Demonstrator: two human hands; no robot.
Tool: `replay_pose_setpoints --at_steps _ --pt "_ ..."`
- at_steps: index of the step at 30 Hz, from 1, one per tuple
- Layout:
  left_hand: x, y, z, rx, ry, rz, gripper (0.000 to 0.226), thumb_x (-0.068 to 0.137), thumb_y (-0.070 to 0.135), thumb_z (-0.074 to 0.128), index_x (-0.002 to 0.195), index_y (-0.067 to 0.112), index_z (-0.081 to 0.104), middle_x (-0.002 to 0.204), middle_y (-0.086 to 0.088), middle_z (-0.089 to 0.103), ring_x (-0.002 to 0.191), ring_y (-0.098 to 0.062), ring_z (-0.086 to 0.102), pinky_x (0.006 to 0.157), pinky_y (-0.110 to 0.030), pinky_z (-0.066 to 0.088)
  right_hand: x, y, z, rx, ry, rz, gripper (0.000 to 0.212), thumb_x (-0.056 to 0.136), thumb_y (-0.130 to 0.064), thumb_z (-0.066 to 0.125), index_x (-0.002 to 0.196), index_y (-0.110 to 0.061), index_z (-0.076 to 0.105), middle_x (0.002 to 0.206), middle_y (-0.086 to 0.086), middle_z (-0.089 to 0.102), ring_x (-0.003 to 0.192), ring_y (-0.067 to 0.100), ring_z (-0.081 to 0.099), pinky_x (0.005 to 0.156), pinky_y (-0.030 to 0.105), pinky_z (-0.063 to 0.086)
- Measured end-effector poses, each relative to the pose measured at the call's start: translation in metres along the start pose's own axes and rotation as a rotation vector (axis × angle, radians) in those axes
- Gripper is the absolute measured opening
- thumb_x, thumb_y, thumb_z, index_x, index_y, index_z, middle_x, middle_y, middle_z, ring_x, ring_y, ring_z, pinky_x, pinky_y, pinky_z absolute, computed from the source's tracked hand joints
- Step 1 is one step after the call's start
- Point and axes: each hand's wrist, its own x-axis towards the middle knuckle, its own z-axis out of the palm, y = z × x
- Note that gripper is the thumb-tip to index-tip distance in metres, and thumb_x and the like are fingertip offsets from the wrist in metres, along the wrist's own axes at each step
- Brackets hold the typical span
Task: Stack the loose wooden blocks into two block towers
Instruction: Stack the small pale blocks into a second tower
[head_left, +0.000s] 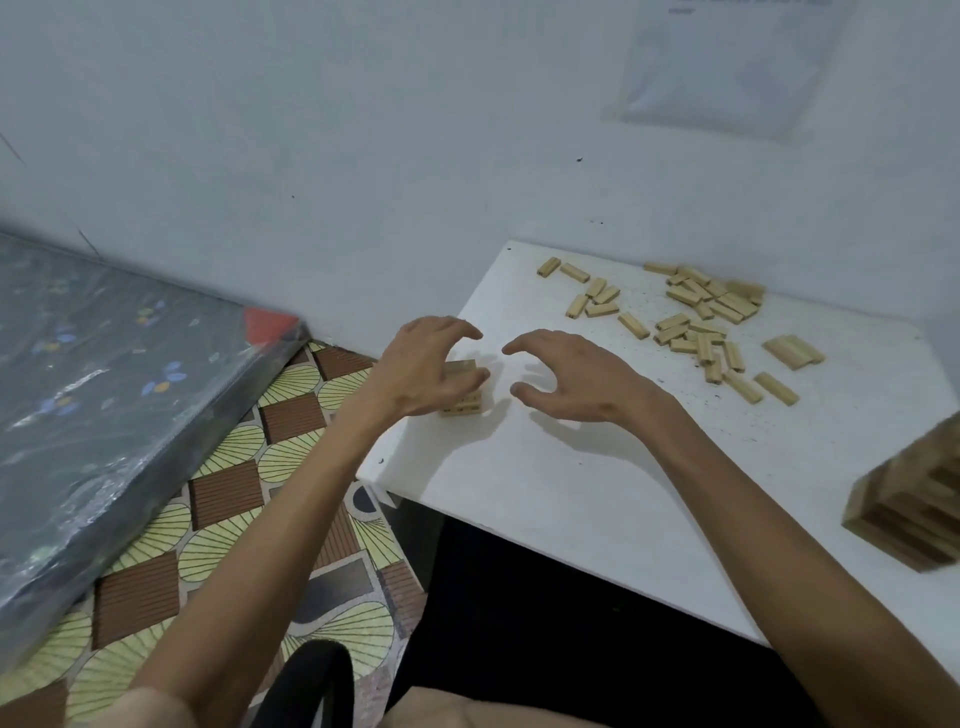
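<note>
A pale sheet (727, 62) hung on the wall (363, 130), its few lines of print too blurred to read. No block showed a legible mark.

A plastic-wrapped mattress (104, 389) with a flower print lay at the left on a patterned floor (223, 499). A black loop (317, 680) stood at the bottom edge.

On the white desk (545, 493) a small tower (462, 405) stood near the left edge, its upper part hidden behind the left hand (426, 369). That hand's grip was spread and curved around the tower, the thumb across its front; whether it touched could not be told. The right hand (566, 379) hovered just beside it, its grip spread and holding nothing.

The loose blocks (696, 312) lay scattered toward the far right by the wall. A taller tower (914, 499) at the right edge was blurred and cut off.
</note>
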Motion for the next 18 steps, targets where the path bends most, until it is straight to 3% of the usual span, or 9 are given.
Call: replay_pose_setpoints --at_steps 7,15,18 --pt "-0.004 0.0 -0.001 0.001 -0.103 -0.026 0.076 0.08 0.071 0.046 0.138 0.022 0.059 0.14 0.002 0.061 0.129 -0.02 0.053 0.106 -0.037 0.04 -0.016 0.007 0.004 0.004 -0.011 0.031 0.051 0.098 -0.048 0.06 0.145 -0.031 0.05 0.15 -0.013 0.049 0.132 0.011 0.047 0.097 0.029 0.04" --pt "0.009 0.019 0.005 0.038 -0.124 0.07 0.07 0.084 0.067 0.046 0.137 0.023 0.059 0.136 0.002 0.065 0.125 -0.021 0.056 0.104 -0.037 0.041 -0.032 0.016 0.002 -0.033 0.002 0.085 0.05 0.099 -0.047 0.059 0.145 -0.03 0.05 0.152 -0.012 0.047 0.135 0.013 0.045 0.094 0.027 0.037" --pt "0.019 0.031 0.014 0.048 -0.124 0.109 0.064 0.087 0.064 0.05 0.137 0.025 0.058 0.137 0.005 0.063 0.126 -0.019 0.055 0.105 -0.036 0.041 -0.045 0.026 -0.004 -0.056 0.012 0.133 0.05 0.1 -0.046 0.058 0.146 -0.03 0.049 0.154 -0.011 0.046 0.138 0.013 0.044 0.099 0.031 0.04"
